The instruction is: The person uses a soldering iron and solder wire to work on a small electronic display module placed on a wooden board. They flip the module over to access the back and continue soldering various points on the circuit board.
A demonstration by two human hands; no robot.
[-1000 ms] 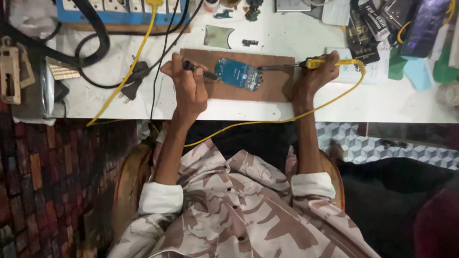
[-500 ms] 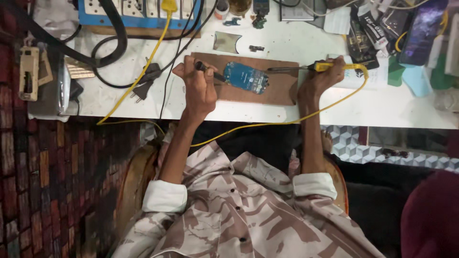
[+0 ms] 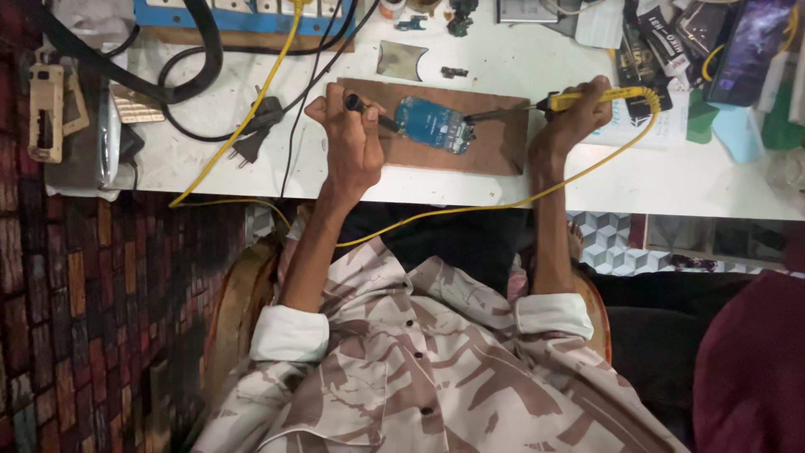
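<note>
Mid-solder: my left hand (image 3: 348, 138) grips a black tool (image 3: 369, 111) with its tip on the left end of the blue circuit board (image 3: 433, 125), which lies on the brown board (image 3: 495, 143) near the front edge of the surface (image 3: 671, 180). My right hand (image 3: 570, 117) holds the yellow soldering iron (image 3: 587, 98), tip (image 3: 471, 118) at the circuit board's right end. Next move needs both tips steady on one joint, I'd say.

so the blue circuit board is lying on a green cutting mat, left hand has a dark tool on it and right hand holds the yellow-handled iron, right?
Not quite. In the head view the blue circuit board lies on a brown wooden board, not a green cutting mat. The rest stands: the left hand holds a dark tool to it, and the right hand holds the yellow-handled iron.
</note>
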